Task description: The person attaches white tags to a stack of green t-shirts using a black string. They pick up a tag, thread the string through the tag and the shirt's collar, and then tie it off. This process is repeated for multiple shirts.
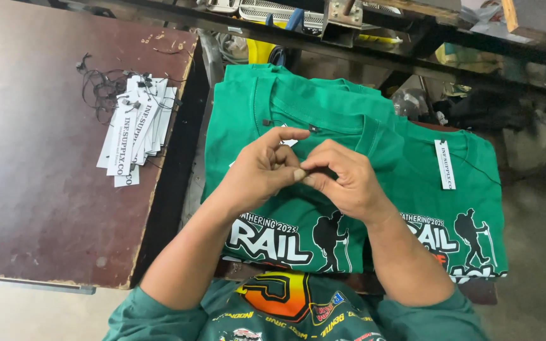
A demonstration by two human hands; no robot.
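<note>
A stack of folded green T-shirts (pixel 323 113) with white and black hiker prints lies in front of me. My left hand (pixel 261 169) and my right hand (pixel 342 177) meet fingertip to fingertip over the neck of the top shirt. They pinch a small white paper tag (pixel 289 143) and its thin black string, mostly hidden by the fingers. A second folded green shirt (pixel 469 189) lies to the right, with a white hang tag (pixel 444 164) fastened at its collar.
A dark brown table (pixel 39 177) stands on the left, bearing a fanned pile of white hang tags (pixel 135 129) and tangled black strings (pixel 101 88). Metal framing and clutter (pixel 342 16) run along the back. Grey floor (pixel 538 240) lies at the right.
</note>
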